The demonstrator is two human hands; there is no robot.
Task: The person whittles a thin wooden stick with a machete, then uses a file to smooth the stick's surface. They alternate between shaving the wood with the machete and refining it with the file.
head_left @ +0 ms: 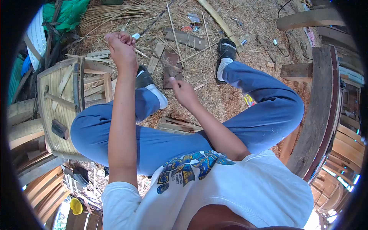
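My left hand (122, 50) is raised on the left, its fingers curled closed around a thin pale strip (142, 53) that sticks out toward the middle. Lower and to the right, my right hand (184, 93) is closed with the thumb on top; I cannot tell what it grips. Just beyond that thumb, a wispy tuft of fibres (174, 71) and a thin dark edge overlap a dark brown board (167, 81) on the ground. Both hands are held out between my bent knees.
Shavings cover the ground (207, 96). A bundle of thin sticks (115, 14) lies at the back left, near green sheeting (71, 13). A slatted wooden piece (57, 111) stands by my left knee. On the right is a thick wooden beam (316, 111).
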